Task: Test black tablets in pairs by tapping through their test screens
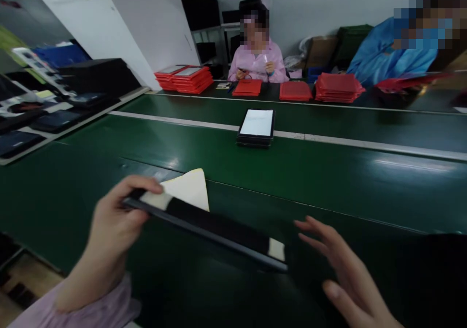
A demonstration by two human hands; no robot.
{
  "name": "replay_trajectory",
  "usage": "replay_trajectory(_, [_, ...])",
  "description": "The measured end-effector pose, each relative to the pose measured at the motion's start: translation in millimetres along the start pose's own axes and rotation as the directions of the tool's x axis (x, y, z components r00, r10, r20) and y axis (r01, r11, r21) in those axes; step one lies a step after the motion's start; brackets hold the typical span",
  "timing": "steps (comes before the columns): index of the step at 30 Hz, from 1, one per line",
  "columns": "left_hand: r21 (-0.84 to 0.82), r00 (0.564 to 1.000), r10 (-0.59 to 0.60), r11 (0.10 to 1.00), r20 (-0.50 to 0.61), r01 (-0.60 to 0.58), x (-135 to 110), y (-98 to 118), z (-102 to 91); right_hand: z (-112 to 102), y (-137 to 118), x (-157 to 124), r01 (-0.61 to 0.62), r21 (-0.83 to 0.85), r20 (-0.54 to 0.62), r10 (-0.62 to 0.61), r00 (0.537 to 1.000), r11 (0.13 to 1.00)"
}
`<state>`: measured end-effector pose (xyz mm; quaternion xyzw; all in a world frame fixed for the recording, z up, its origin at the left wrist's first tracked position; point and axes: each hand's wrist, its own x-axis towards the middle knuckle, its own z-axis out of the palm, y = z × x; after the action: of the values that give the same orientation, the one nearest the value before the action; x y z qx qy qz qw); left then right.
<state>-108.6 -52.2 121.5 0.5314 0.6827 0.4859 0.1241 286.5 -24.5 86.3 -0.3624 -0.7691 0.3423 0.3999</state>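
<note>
My left hand is closed on the left end of a thin black tablet, holding it tilted above the green conveyor belt. A cream sheet lies curled up off the tablet's left part. My right hand hovers just right of the tablet's other end, fingers spread and holding nothing. Farther along the belt a second black tablet lies flat with a pale screen.
Across the belt a person in pink sits handling something small, another person in blue at the right. Stacks of red trays line the far table. More tablets lie on the bench at left.
</note>
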Motion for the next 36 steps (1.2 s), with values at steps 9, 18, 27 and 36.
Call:
replay_trajectory(9, [-0.318, 0.878, -0.041, 0.923, 0.477, 0.216, 51.3, 29.0, 157.6, 16.7, -6.7, -27.8, -0.375, -0.009, 0.136, 0.373, 0.918, 0.927])
replay_trajectory(18, [-0.449, 0.793, 0.110, 0.866, 0.600, 0.220, 44.7, 28.9, 226.0, -5.7, -17.9, 2.6, -0.464, 0.047, 0.395, 0.410, 0.822, 0.885])
replay_trajectory(27, [-0.373, 0.790, 0.193, 0.927, 0.581, 0.048, 44.8, 29.8, 241.7, 11.2, 13.3, 42.9, -0.388, 0.037, 0.199, 0.374, 0.906, 0.921])
replay_trajectory(36, [-0.396, 0.736, 0.200, 0.913, 0.646, 0.100, 49.2, 33.0, 240.0, 15.0, 22.7, 61.2, -0.360, 0.011, 0.127, 0.356, 0.926, 0.933])
